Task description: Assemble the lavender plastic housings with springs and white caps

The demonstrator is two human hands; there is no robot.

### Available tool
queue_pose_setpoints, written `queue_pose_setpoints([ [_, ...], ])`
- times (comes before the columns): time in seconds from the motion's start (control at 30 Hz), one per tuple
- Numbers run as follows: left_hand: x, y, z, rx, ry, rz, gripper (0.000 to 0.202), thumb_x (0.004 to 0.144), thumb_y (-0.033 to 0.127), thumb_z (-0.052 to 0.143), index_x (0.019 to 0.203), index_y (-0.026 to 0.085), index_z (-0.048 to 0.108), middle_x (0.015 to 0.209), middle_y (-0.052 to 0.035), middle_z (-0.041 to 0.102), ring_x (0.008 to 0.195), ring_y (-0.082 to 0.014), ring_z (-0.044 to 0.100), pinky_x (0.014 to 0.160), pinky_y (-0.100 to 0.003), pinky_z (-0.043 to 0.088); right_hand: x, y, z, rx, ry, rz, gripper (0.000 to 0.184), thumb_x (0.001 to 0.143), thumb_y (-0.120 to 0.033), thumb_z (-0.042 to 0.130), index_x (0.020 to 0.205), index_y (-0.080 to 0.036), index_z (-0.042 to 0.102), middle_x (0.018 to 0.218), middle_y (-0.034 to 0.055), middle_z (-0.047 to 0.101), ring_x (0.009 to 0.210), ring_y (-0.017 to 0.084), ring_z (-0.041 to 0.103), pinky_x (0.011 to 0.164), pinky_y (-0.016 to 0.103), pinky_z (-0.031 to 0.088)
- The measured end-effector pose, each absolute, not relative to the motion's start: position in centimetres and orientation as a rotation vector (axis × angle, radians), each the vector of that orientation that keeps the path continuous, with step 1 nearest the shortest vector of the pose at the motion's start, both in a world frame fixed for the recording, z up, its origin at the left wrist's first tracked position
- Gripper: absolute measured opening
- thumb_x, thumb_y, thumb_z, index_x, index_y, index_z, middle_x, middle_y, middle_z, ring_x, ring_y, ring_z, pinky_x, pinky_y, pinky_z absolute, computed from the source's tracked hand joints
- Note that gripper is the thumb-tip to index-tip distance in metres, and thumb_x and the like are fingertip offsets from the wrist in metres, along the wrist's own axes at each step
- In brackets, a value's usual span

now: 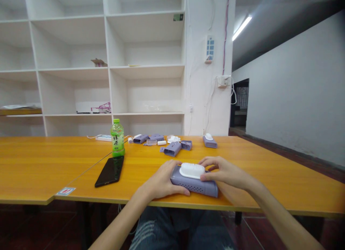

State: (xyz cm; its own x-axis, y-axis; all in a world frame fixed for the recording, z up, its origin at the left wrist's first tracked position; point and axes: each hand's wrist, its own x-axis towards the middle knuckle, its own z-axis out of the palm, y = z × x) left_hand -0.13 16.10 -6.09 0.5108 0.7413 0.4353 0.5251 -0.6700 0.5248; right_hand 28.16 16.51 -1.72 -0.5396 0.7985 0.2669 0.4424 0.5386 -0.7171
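Hands rest on the purple case (194,185) near the front edge of the surface (54,163): your left hand (164,181) wraps its end, your right hand (223,172) pinches its white brush top (192,170).

Even brightness from a ceiling tube light (242,27), soft shadows, wide-angle stretching at the edges.

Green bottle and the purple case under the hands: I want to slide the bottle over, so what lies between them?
In the head view, bare orange table lies between the green bottle and the purple case; only the left hand gripping the case's near end intervenes. The black phone lies below the bottle, off that line.
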Motion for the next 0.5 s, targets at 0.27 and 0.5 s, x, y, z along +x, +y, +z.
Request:
queue_pose_setpoints([
  [0.27,-0.6,16.0,-6.5,2.335,1.048,0.871,0.110,0.066,0.062,0.085,0.154,0.021,0.034,0.157,-0.0150,0.042,0.144,-0.0326,0.040,0.122,-0.046,0.032,26.5,16.6,-2.6,-0.969,-2.099,0.843,0.036,0.070,-0.048,0.085,0.089,-0.018,0.082,0.114,0.0080,0.075,0.109,0.030,0.065,0.093,0.037,0.050],
  [0.5,-0.8,16.0,-6.5,2.304,1.039,0.897,0.105,0.067,0.059,0.086,0.152,0.024,0.037,0.155,-0.0143,0.044,0.143,-0.0337,0.042,0.120,-0.047,0.033,26.0,17.3,-3.8,-0.898,-2.086,0.990,0.038,0.075,-0.050,0.080,0.090,-0.015,0.080,0.092,0.0039,0.077,0.089,0.025,0.068,0.077,0.031,0.051],
])
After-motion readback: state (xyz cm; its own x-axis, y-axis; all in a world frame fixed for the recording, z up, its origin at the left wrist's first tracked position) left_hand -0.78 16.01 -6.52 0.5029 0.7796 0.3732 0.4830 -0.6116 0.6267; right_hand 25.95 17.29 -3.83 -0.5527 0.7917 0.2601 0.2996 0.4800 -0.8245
